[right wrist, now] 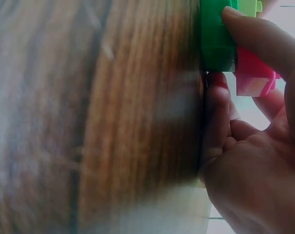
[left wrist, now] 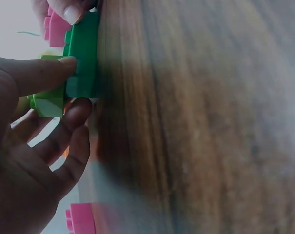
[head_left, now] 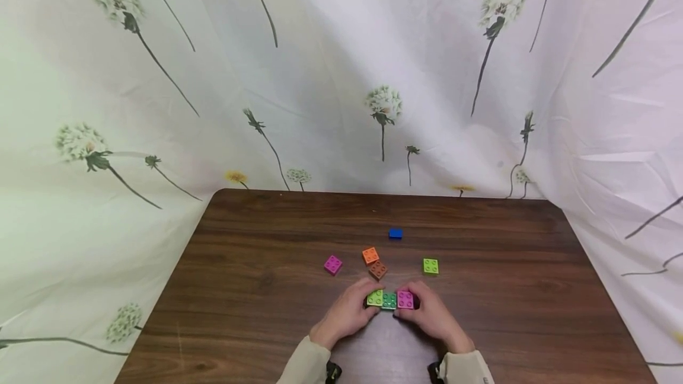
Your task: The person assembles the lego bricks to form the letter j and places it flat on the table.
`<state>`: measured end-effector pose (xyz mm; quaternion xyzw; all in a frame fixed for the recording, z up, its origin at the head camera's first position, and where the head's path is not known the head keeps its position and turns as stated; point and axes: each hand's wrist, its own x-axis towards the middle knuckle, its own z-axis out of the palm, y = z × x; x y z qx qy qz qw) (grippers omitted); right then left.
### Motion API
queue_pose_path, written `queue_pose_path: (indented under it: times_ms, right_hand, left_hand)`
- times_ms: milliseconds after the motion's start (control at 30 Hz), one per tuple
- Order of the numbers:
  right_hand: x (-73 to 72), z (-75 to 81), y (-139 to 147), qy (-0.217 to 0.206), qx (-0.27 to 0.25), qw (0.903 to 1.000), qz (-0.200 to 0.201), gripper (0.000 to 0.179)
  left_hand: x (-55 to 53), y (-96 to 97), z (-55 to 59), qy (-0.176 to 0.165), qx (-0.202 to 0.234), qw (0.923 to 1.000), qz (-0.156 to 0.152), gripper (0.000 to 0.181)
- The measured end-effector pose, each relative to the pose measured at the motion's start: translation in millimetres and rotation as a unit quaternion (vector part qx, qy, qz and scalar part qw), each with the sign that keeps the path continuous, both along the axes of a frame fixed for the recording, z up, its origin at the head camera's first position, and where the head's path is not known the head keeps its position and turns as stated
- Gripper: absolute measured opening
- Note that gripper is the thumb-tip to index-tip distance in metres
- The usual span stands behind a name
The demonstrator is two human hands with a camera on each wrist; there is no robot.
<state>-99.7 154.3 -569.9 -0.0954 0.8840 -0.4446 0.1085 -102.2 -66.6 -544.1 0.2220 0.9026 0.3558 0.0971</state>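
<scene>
Both hands, left hand (head_left: 349, 312) and right hand (head_left: 429, 313), pinch a green brick (head_left: 389, 300) topped with lime brick (head_left: 375, 297) and pink brick (head_left: 405, 299), lower middle of frame on the bench (head_left: 256, 289).

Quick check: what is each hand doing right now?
Left hand: pinches the lime green brick end of the dark green base brick.
Right hand: pinches the pink brick end.

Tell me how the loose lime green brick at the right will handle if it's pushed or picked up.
The lime green brick looks like rigid plastic, so probably stiff and light. Squat and flat-based on the table, it should slide, not roll or tip. Its studded top likely gives fingers some grip.
</scene>
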Motion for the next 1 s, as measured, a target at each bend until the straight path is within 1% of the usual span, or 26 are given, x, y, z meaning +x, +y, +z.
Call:
queue_pose_path:
  times_ms: [100, 200, 367, 433, 667, 833, 900, 1000]
  right_hand:
    - [0.2, 0.0, 0.1, 0.000, -0.001, 1.0000, 0.002, 0.030]
    - [0.2, 0.4, 0.6, -0.002, -0.002, 1.0000, 0.001, 0.030]
    - [0.4, 1.1, 0.2, -0.001, -0.001, 1.0000, -0.001, 0.030]
    - [0.4, 1.5, -0.2, 0.001, -0.002, 1.0000, -0.001, 0.030]
    - [-0.2, 1.5, -1.3, 0.000, 0.000, 1.0000, 0.002, 0.030]
    - [-0.7, 2.1, -2.2, 0.004, 0.002, 1.0000, 0.004, 0.030]
    - [-1.0, 2.0, -2.5, 0.006, 0.003, 1.0000, 0.005, 0.031]
    - [-1.5, 2.6, -2.8, 0.007, 0.002, 1.0000, 0.003, 0.030]
  left_hand:
    - [-1.0, -1.2, -0.8, 0.016, -0.013, 0.9998, -0.008, 0.043]
    - [-1.1, -0.8, -1.9, 0.013, -0.013, 0.9998, -0.007, 0.044]
    - [-0.8, 0.2, -4.7, 0.011, 0.003, 0.9999, -0.001, 0.042]
    - [-0.9, 0.6, -5.5, 0.004, 0.008, 1.0000, 0.004, 0.041]
    - [-2.2, 1.7, -10.2, -0.043, 0.022, 0.9983, 0.033, 0.039]
    - [-3.5, 0.2, -14.9, -0.079, 0.054, 0.9940, 0.054, 0.037]
    - [-3.6, -0.5, -16.4, -0.088, 0.067, 0.9921, 0.060, 0.038]
    - [-4.1, -0.8, -18.2, -0.090, 0.080, 0.9906, 0.065, 0.038]
